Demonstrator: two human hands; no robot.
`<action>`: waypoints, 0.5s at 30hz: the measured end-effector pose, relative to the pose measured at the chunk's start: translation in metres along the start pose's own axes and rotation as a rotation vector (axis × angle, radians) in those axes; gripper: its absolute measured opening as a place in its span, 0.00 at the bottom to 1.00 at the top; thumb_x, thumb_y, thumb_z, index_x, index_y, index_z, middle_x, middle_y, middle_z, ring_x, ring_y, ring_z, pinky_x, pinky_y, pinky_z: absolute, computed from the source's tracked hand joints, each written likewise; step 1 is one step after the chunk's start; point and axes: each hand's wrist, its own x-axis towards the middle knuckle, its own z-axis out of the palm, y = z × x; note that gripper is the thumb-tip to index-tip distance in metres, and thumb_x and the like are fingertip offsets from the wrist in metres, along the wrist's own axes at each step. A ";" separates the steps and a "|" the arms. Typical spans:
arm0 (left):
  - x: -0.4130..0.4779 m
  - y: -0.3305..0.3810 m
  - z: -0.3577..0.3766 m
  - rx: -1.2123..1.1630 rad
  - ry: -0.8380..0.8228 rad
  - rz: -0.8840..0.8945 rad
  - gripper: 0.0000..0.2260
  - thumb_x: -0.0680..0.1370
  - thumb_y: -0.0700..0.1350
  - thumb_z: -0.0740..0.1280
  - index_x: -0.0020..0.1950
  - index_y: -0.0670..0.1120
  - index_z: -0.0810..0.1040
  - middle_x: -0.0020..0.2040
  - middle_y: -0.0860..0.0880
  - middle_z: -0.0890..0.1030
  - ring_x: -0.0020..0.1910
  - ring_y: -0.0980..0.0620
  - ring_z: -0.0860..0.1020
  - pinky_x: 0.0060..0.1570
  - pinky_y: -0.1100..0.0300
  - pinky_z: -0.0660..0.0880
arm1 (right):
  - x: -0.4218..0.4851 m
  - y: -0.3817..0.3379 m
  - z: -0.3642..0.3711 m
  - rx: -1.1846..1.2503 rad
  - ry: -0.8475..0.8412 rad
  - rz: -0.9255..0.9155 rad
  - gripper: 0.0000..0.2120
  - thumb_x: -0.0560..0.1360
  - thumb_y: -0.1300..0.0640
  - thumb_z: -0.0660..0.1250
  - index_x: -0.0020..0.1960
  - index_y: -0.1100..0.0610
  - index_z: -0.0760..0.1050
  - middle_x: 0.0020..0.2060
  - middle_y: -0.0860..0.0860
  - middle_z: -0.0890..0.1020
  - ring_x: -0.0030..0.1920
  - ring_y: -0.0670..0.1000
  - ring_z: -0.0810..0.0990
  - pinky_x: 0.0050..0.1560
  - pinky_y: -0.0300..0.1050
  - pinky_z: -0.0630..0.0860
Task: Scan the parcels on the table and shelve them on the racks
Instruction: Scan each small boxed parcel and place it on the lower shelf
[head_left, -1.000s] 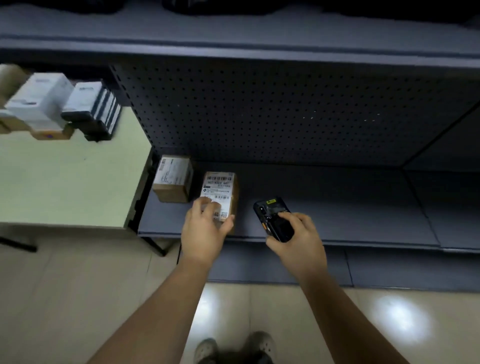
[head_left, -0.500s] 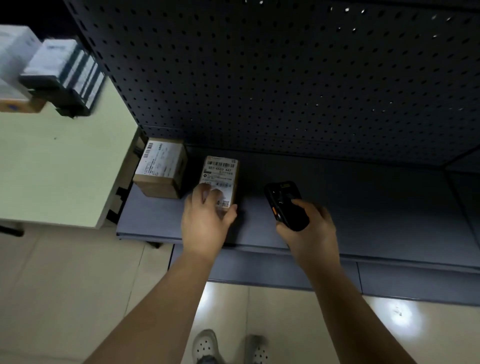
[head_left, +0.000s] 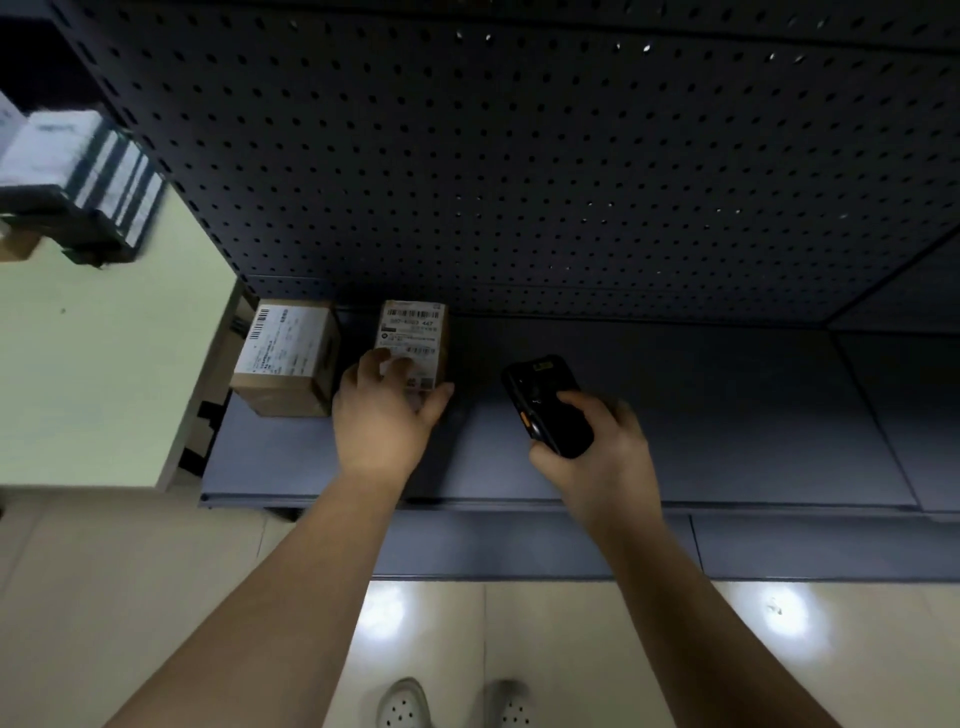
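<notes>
A small cardboard parcel with a white barcode label stands on the low dark shelf near the pegboard back. My left hand grips its near end, fingers over the label and thumb on its right side. Just left of it sits a second, larger labelled parcel. My right hand holds a black handheld scanner above the shelf, to the right of the parcel. More parcels are stacked on the pale green table at the far left.
The dark pegboard panel rises behind the shelf. The shelf stretches to the right, with another shelf section beyond a seam. Glossy floor tiles and my shoes show below.
The view has moved closer to the shelf. My left hand has pushed the small parcel deeper toward the pegboard, beside the larger one. The scanner hand stayed to the right.
</notes>
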 end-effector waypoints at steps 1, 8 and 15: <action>-0.005 0.000 -0.007 -0.023 0.008 0.016 0.29 0.73 0.66 0.58 0.56 0.43 0.81 0.60 0.40 0.77 0.55 0.35 0.75 0.48 0.47 0.77 | -0.004 -0.003 -0.004 0.007 -0.001 -0.009 0.27 0.65 0.53 0.76 0.63 0.48 0.77 0.59 0.50 0.75 0.52 0.54 0.78 0.50 0.47 0.77; -0.076 -0.009 -0.096 -0.120 -0.035 0.127 0.24 0.77 0.61 0.61 0.61 0.45 0.79 0.61 0.46 0.77 0.61 0.44 0.73 0.59 0.49 0.73 | -0.072 -0.031 -0.036 0.042 -0.032 -0.127 0.27 0.63 0.51 0.76 0.62 0.50 0.78 0.60 0.47 0.74 0.55 0.51 0.78 0.55 0.46 0.75; -0.147 -0.041 -0.198 -0.135 -0.043 0.215 0.25 0.78 0.61 0.62 0.69 0.48 0.74 0.67 0.50 0.74 0.67 0.49 0.69 0.66 0.53 0.68 | -0.170 -0.089 -0.058 0.024 -0.048 -0.158 0.29 0.64 0.47 0.76 0.64 0.47 0.76 0.61 0.45 0.72 0.56 0.50 0.77 0.55 0.50 0.77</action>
